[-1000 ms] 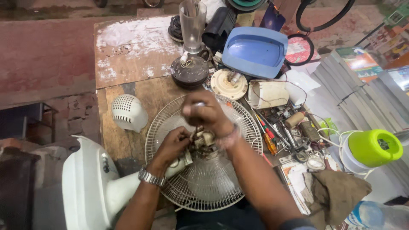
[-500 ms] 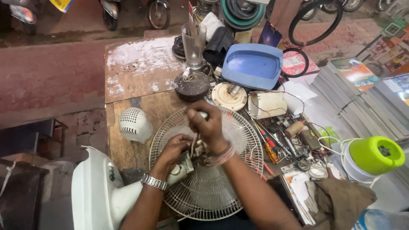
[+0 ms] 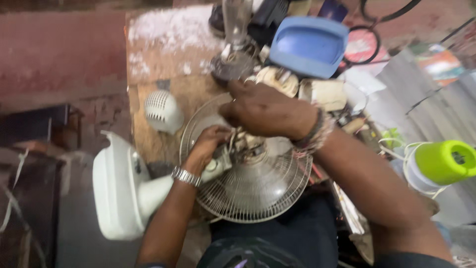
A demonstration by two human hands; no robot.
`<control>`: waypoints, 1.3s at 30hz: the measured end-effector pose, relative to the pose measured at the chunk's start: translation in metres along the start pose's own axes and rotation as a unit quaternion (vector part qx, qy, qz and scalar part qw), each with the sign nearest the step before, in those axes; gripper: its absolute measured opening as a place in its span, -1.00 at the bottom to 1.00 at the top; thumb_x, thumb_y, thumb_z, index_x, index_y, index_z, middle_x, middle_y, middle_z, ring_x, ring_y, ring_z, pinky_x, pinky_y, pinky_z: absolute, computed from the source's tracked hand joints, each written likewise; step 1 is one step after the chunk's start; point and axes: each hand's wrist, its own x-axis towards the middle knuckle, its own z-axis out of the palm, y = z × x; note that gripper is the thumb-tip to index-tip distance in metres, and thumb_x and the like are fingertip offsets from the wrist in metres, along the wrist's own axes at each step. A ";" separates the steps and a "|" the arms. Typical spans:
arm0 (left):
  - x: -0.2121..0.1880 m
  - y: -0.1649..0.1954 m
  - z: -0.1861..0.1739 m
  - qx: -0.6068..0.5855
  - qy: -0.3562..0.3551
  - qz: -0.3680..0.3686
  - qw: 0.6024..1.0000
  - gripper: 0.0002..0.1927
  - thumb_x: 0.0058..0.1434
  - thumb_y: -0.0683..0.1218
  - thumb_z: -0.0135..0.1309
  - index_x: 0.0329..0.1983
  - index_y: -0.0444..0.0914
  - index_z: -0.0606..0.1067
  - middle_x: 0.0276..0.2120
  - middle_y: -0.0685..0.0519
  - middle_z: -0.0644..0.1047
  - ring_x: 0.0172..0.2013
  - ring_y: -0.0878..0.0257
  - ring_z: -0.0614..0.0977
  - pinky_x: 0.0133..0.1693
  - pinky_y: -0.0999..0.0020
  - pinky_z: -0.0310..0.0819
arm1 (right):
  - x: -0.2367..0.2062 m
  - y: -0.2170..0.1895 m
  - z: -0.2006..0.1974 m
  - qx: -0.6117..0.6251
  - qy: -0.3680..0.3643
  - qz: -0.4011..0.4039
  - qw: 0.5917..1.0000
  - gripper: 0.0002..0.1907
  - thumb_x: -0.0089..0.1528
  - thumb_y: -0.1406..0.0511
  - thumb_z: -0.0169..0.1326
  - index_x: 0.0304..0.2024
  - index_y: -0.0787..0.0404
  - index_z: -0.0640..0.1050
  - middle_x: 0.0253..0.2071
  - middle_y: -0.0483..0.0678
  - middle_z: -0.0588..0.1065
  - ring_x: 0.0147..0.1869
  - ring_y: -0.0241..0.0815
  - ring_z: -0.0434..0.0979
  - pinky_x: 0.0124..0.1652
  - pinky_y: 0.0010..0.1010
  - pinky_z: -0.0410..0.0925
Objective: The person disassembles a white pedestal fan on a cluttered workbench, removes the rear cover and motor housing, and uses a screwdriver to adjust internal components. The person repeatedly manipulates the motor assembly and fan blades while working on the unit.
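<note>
Dismantled white pedestal fan on the wooden tabletop [image 3: 148, 149]. Since 1 second ago the view has closed in; both hands remain at the motor hub [image 3: 248, 146] inside the wire guard [image 3: 258, 193]. Left hand [image 3: 210, 144] clasps the fan neck [image 3: 215, 168]. Right hand [image 3: 265, 109] arches over the hub, fingers curled; its grasp cannot be told.

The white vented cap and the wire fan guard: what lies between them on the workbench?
Nothing: the head view shows only bare wooden workbench between the white vented cap and the wire fan guard.
</note>
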 end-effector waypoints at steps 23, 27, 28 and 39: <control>-0.022 0.004 0.019 0.199 0.014 0.211 0.957 -0.88 0.12 -0.25 0.15 -0.27 -0.32 0.51 -0.38 0.00 0.60 -0.34 0.27 0.64 -0.27 0.37 0.53 | -0.035 -0.012 0.069 0.221 0.278 0.155 0.922 -0.33 0.34 0.53 0.21 0.39 0.27 0.17 -0.03 0.06 0.55 0.05 -0.17 0.65 -0.05 -0.41 0.58; -0.020 0.002 0.020 0.224 0.018 0.203 0.953 -0.88 0.13 -0.22 0.13 -0.25 -0.33 0.49 -0.39 -0.04 0.59 -0.37 0.22 0.62 -0.29 0.32 0.51 | -0.036 -0.012 0.069 0.202 0.286 0.176 0.920 -0.32 0.33 0.50 0.25 0.39 0.28 0.19 -0.05 0.06 0.56 0.04 -0.17 0.66 -0.07 -0.41 0.59; -0.020 0.002 0.021 0.230 0.019 0.200 0.952 -0.87 0.14 -0.23 0.12 -0.24 -0.32 0.49 -0.39 -0.04 0.59 -0.37 0.22 0.62 -0.29 0.32 0.50 | -0.035 -0.012 0.070 0.196 0.290 0.181 0.919 -0.31 0.32 0.48 0.28 0.38 0.28 0.20 -0.07 0.06 0.57 0.01 -0.18 0.66 -0.09 -0.42 0.59; -0.030 0.020 0.025 0.237 0.003 0.138 0.962 -0.91 0.18 -0.22 0.09 -0.25 -0.30 0.45 -0.34 0.01 0.57 -0.33 0.26 0.62 -0.28 0.31 0.52 | -0.028 -0.011 0.075 0.168 0.300 0.186 0.920 -0.34 0.31 0.43 0.34 0.33 0.30 0.25 -0.14 0.04 0.58 -0.10 -0.20 0.67 -0.19 -0.46 0.58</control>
